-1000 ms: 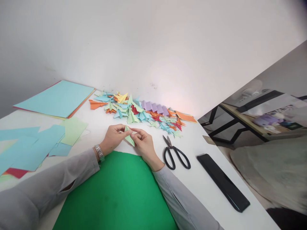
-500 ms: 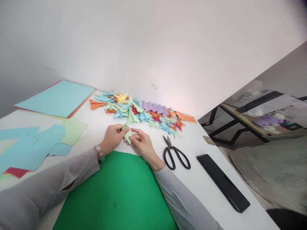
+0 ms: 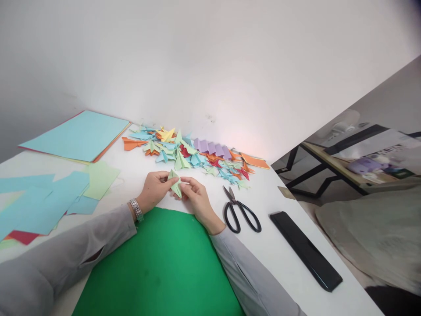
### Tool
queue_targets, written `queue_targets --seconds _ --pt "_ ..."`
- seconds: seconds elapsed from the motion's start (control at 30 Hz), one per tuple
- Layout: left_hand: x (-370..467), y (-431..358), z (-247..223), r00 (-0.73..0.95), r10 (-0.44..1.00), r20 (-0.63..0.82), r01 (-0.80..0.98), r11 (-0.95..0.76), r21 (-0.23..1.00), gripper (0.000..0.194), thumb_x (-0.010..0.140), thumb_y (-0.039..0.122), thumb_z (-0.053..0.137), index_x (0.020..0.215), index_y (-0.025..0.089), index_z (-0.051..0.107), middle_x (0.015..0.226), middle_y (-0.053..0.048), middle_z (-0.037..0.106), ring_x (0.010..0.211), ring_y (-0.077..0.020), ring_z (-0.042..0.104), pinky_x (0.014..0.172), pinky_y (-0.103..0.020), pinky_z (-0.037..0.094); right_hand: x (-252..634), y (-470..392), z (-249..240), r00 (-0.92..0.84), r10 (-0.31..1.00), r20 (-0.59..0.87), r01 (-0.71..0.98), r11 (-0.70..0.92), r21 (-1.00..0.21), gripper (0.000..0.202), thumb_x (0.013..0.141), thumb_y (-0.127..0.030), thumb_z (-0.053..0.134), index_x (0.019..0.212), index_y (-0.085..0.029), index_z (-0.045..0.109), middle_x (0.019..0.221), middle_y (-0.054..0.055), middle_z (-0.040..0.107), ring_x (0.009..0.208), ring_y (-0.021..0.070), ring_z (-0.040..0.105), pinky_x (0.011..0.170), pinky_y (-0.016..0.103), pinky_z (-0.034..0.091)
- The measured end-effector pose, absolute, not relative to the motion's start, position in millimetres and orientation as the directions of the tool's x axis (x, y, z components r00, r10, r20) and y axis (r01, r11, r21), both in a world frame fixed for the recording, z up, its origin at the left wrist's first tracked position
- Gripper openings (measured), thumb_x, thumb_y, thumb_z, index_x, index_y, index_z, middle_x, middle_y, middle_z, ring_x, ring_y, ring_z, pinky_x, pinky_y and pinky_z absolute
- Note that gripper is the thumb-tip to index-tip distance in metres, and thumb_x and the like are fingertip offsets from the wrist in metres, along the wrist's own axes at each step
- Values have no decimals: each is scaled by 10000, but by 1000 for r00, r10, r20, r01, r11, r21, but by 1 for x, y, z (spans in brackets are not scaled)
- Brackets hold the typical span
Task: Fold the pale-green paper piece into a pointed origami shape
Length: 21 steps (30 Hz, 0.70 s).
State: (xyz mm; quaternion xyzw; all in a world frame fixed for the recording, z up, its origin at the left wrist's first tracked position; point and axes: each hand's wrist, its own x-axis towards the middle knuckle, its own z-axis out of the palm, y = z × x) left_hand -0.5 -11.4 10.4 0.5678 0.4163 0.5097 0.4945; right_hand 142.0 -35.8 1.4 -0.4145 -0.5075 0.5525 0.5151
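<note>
A small piece of light green folded paper [image 3: 175, 184], pointed at top and bottom, is held up between my two hands. My left hand [image 3: 156, 189], with a metal watch or bracelet at the wrist, pinches its left side, the thumb lying across the front. On the other side my right hand [image 3: 198, 199] grips the paper's right edge between thumb and fingers. Both hands are just above the far edge of a green mat [image 3: 158, 263]. Beyond them lies a heap of folded paper pieces [image 3: 182, 160] in many colours.
Black-handled scissors [image 3: 235, 208] lie partly open to the right, near a long black object [image 3: 305, 250]. Cut blue sheets [image 3: 49, 202] spread at the left, with a stack of larger coloured sheets [image 3: 79, 136] behind. A wall [image 3: 197, 66] borders the table's far side.
My right thumb has shifted slightly up along the green paper, and more of the paper's lower front shows. My left hand has hardly moved.
</note>
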Motion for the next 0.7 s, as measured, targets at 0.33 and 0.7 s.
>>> queue_targets --seconds 0.33,0.7 --pt "0 -13 11 258 958 128 -188 -80 979 422 671 273 734 1052 107 658 641 -12 665 516 -159 638 562 -318 553 144 -32 -4 -58 997 52 -157 42 -987 451 722 -383 691 1103 -189 546 477 -90 569 463 129 565 493 250 412" --pt "-2 -12 11 261 923 284 -14 -290 957 245 798 379 626 844 189 773 964 -94 656 981 -233 635 762 -324 576 143 -32 -3 -72 995 74 -277 52 -959 216 776 -387 610 845 -188 659 521 -38 565 447 126 521 472 263 421"
